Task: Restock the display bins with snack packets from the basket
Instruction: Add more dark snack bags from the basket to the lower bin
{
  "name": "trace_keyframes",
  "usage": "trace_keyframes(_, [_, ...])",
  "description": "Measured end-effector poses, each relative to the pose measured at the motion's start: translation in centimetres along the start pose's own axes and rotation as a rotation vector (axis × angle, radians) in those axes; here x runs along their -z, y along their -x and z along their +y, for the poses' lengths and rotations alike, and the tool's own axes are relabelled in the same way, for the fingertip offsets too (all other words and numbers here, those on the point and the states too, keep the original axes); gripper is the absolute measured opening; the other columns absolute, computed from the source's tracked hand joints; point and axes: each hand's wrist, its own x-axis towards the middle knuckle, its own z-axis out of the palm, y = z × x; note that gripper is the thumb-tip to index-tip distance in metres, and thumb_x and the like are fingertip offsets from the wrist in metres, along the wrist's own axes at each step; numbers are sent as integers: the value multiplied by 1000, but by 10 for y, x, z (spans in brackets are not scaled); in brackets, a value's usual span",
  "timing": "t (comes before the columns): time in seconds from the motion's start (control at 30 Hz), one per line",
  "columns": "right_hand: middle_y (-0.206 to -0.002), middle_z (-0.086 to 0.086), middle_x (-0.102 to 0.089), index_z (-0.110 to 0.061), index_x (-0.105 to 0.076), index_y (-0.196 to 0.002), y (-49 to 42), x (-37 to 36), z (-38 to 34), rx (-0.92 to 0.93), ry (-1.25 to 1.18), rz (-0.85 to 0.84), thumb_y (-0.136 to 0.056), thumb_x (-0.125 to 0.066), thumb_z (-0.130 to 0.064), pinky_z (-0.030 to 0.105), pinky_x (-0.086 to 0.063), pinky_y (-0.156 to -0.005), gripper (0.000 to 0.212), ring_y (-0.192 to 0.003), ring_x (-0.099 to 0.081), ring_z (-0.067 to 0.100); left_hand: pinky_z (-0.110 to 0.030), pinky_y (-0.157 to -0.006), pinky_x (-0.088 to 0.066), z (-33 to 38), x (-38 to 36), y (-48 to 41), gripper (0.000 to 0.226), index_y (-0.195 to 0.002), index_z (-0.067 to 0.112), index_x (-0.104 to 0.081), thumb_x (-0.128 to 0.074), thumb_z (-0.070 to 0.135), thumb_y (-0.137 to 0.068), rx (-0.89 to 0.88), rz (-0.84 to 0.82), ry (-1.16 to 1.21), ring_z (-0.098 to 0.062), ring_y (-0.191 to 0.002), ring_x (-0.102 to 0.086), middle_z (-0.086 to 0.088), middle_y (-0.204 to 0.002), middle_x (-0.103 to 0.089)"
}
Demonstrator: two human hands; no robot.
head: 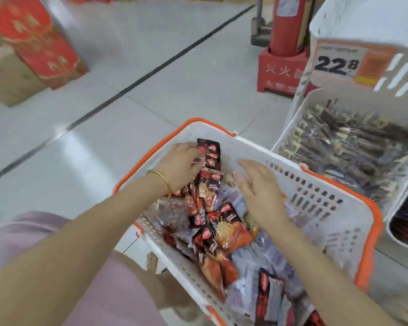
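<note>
Gripped a few black-and-red snack packets [209, 151] in the left hand [181, 164], fingers curled round them, by the basket [245, 147]'s far corner; held the right hand [260, 191] slack, empty, just above the heaped packets [224, 229] mid-basket.

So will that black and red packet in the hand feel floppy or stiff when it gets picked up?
Probably floppy: the black and red packet is a thin film pouch, and the packets piled in the basket lie bent and crumpled. Likely light, since the left hand holds it by one edge. Its glossy wrapper may be slippery.
</note>
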Motion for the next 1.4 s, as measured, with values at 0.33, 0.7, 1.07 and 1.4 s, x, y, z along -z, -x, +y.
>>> trace_keyframes(0.33, [-129, 9, -56, -12, -39, -141, 8, -117, -55, -241, -177, -571, -92, -60, -28, 37, -45, -95, 55, -117, -54, 27, -27, -109, -18, -77, -4, 46, 30, -122, 13, -58, -46, 12, -95, 185, -65, -3, -19, -134, -35, -4, -138, -48])
trace_keyframes(0.7, [-93, 9, -60, -11, -58, -99, -8, -20, -6, -668, -757, -137, -90, -61, -7, 29, -59, -59, 10, -71, -63, 21, -25, -99, -34, -34, 1, 22, 44, -132, 18, -47, -45, 42, -95, 243, -133, 522, -12, -117, -47, 5, -128, -49])
trace_keyframes(1.07, [-83, 8, -52, -11, -53, -91, 12, 81, 38, -670, -985, -27, -92, -55, -4, 27, -58, -55, 8, -64, -59, 13, -23, -73, -53, 69, -17, -15, 42, -118, 8, -46, -67, 22, -85, 41, -364, 726, -17, -86, -59, -4, -98, -54])
trace_keyframes(1.4, [-69, -6, -70, -17, -63, -95, 31, 131, 60, -616, -841, 38, -86, -63, -4, 25, -58, -58, 16, -60, -65, 8, -22, -65, -53, 122, -27, -37, 22, -80, 10, -45, -66, 13, -84, 10, -572, 980, -12, -67, -54, -6, -80, -49])
